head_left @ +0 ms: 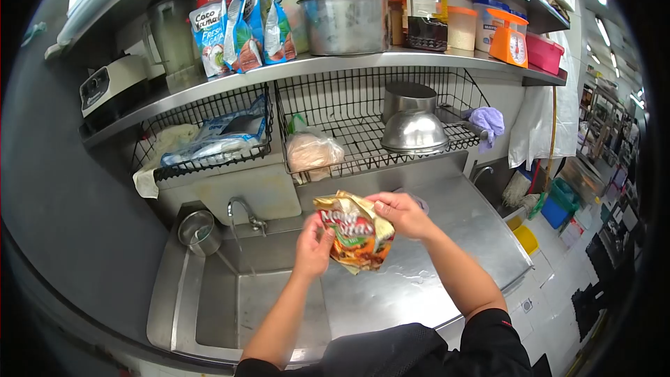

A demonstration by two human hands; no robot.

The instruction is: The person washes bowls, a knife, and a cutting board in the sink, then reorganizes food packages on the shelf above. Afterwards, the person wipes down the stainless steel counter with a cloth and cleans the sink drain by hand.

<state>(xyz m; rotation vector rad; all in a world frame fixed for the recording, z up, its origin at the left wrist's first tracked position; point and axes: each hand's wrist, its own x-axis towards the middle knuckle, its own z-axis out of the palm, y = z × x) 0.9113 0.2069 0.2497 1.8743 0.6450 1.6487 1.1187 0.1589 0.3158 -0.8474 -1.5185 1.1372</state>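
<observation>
Our left hand (314, 246) pinches the shiny packet (356, 234) on its left side, and our right hand (403, 215) pinches its top right corner. The packet is between our hands, held up above the metal counter (433, 237), with its colorful side facing us.

Left of it, the tap (246, 215) runs water into the sink (279, 307). Past our hands, the wire rack (356, 132) holds a bag (314, 153) and a round bowl (415, 132). The counter spreads to our right, up to its slanted edge, giving us room sideways.
</observation>
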